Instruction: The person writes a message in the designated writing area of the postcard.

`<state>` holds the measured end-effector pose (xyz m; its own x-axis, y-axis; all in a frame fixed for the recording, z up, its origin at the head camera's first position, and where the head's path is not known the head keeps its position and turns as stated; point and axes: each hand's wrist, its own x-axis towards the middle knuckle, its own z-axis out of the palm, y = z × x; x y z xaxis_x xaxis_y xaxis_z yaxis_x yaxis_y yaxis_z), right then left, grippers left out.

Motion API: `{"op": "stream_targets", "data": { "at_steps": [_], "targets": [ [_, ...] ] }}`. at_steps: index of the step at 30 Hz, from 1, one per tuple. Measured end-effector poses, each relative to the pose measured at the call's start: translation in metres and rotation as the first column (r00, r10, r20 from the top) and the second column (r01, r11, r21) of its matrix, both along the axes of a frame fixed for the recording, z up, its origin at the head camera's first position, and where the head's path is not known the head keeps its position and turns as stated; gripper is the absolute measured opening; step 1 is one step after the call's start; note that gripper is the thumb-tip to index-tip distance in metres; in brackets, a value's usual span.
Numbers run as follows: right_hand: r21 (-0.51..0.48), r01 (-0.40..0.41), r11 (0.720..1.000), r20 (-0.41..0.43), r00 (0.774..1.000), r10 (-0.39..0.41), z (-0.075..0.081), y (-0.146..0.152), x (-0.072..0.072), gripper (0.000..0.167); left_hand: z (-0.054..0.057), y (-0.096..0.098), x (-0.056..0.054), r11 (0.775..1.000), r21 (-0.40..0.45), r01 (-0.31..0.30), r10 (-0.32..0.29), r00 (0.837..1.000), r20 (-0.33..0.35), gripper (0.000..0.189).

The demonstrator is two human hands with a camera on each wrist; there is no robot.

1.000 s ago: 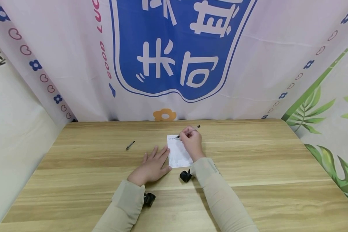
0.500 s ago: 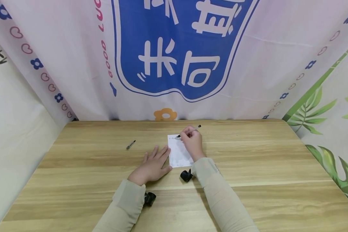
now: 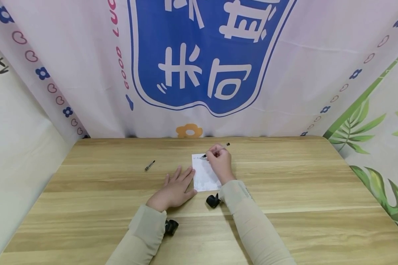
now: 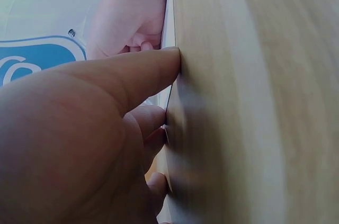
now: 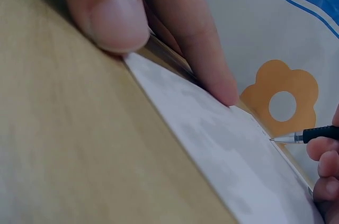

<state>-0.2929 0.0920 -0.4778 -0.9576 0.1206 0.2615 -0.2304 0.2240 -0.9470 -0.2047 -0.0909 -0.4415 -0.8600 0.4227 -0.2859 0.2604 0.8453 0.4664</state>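
Note:
A small white sheet of paper (image 3: 204, 176) lies on the table, with a short row of marks along its top left. My right hand (image 3: 221, 165) pinches a pen (image 3: 224, 147) with a clear barrel. In the right wrist view, the pen's tip meets the paper near its far edge. Flat and with its fingers spread, my left hand (image 3: 172, 192) rests at the sheet's left side, its fingertips and thumb on the edge. Left of the hands lies a small dark-ended pen cap (image 3: 150, 165).
The wooden table (image 3: 302, 184) runs back to a printed curtain (image 3: 96, 84). A black wrist camera (image 3: 213, 201) sits under the right cuff, and another black camera (image 3: 171, 228) is beside the left cuff.
Both hands keep their places. The pen's tip stays near the row of marks with only a very slight shift; the view itself moved a touch.

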Motion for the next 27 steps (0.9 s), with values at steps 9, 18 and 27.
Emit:
{"op": "stream_targets", "data": {
  "at_steps": [9,18,27],
  "targets": [
    [0.000,0.013,1.000,0.001,1.000,-0.013,-0.0006,0.0000,0.0009,0.011,0.0059,-0.0008,0.0037,1.000,0.007,0.010,-0.010,1.000,-0.002,0.070],
    [-0.006,0.020,1.000,0.001,1.000,-0.020,-0.0001,0.0001,0.0008,0.011,0.0052,-0.0003,0.0039,1.000,0.004,0.010,-0.010,1.000,-0.008,0.069],
    [-0.203,0.060,0.977,0.087,0.995,-0.043,0.0000,0.0033,-0.0040,0.013,0.0047,0.0001,0.0019,1.000,0.011,0.003,-0.002,1.000,-0.007,0.069]
  ]
}}
